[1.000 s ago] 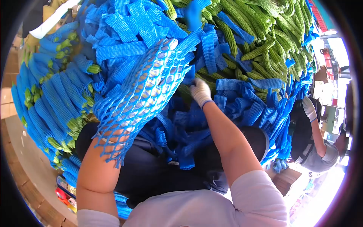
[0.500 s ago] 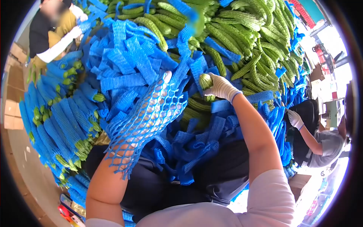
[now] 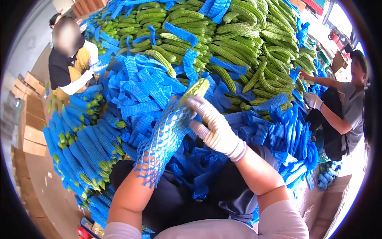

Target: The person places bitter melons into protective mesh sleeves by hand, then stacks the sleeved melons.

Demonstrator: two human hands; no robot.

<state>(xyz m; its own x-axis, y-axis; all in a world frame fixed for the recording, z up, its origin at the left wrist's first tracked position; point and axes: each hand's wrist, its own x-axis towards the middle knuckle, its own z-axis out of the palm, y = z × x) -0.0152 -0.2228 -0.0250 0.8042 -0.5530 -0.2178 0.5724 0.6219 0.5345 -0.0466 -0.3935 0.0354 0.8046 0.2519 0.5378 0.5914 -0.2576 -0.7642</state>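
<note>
A blue foam net sleeve [image 3: 161,143], stretched open in a mesh, covers my left hand [image 3: 175,113] and forearm. Held in front of me is a ridged green bitter melon [image 3: 197,88], its free end pointing up and right. My left hand, fingers partly hidden by the netting, closes around its lower part. My right hand [image 3: 215,127], in a white knit glove, has its fingers across the melon's lower end, with the thumb lower down by the net. Loose blue net sleeves [image 3: 135,85] lie piled just beyond my hands.
A large heap of bitter melons [image 3: 238,44] rises ahead. Sleeved melons [image 3: 85,149] are stacked in rows at left. One person [image 3: 73,59] works at the far left, another [image 3: 342,107] at right. Cardboard boxes [image 3: 34,131] stand along the left side.
My right hand has brought the bitter melon from the heap leftward to my left hand. My left hand, previously stretched out inside the net, is now closed on the melon. The view has shifted slightly.
</note>
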